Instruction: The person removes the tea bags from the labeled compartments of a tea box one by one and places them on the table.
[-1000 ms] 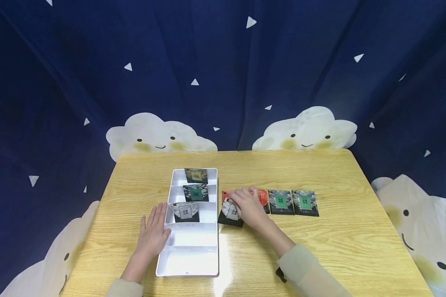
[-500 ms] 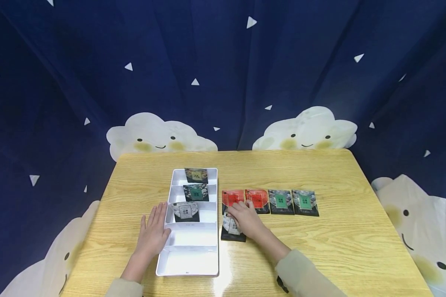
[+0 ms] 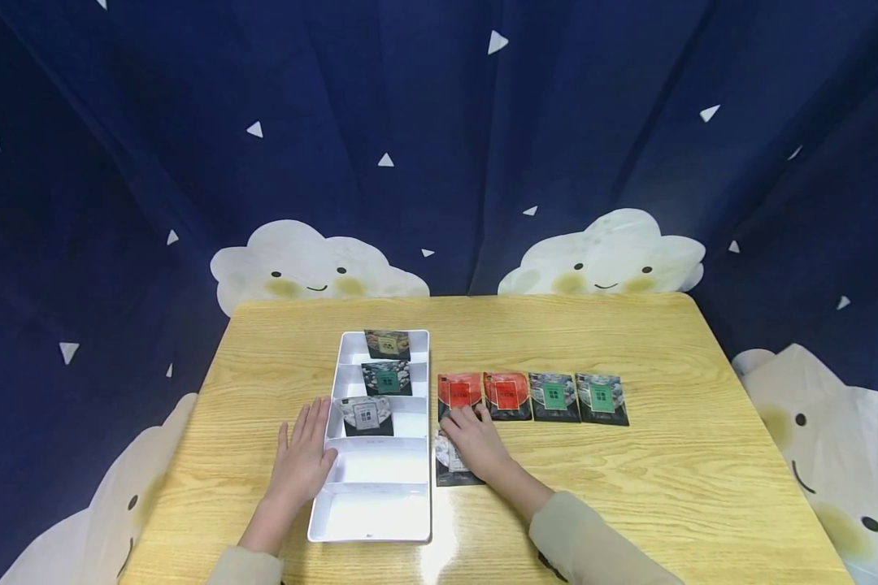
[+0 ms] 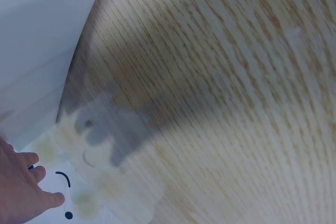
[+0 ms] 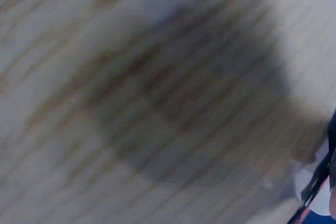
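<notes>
- Head view: I see the left hand (image 3: 300, 459) lying straight-fingered, grasping nothing, against the left side of the white tray (image 3: 369, 517).
- The right hand (image 3: 477, 443) covers part of a white-and-black packet (image 3: 449, 471) on the table (image 3: 673, 487), right of the tray, on the near side of two red packets (image 3: 507, 396); I can't tell whether its fingers pinch it.
- Left wrist view: the left hand's fingers show beside the tray wall.
- Right wrist view: blurred table, a dark edge at right.

White tray (image 3: 369, 520), red-and-black packets (image 3: 507, 396)
</notes>
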